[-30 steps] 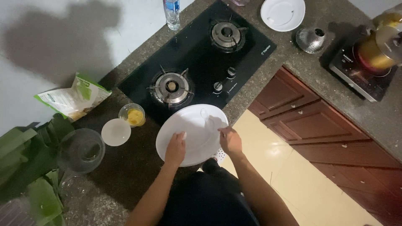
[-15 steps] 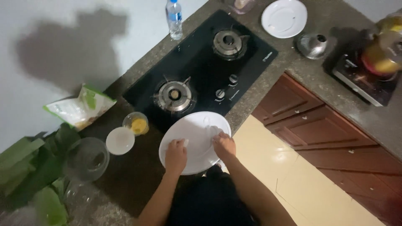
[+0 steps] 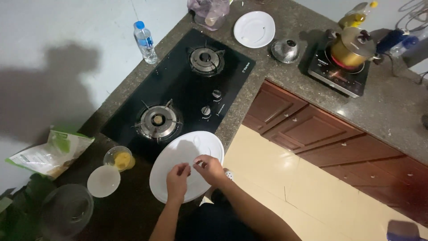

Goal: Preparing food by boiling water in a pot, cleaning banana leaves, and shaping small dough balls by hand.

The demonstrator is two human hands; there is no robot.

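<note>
A large white plate [image 3: 196, 143] lies on the dark granite counter [image 3: 133, 214], partly over the front edge of the black gas hob [image 3: 178, 89]. Both my hands hover over the plate's middle. My left hand [image 3: 177, 179] has its fingers curled down. My right hand [image 3: 209, 168] pinches its fingertips toward the left hand. Nothing shows between the fingers of either hand.
Left of the plate sit a small glass bowl of yellow stuff [image 3: 119, 158], a white saucer [image 3: 103, 180], a clear glass bowl [image 3: 67, 209] and a green-white bag [image 3: 49, 151]. Farther off are a water bottle [image 3: 145, 42], a small white plate [image 3: 254, 29], a metal strainer [image 3: 285, 50] and a gold pot [image 3: 352, 49].
Both hands, resting flat near the plate's near rim before, have lifted and drawn together over its centre with fingers pinched. The camera view has shifted.
</note>
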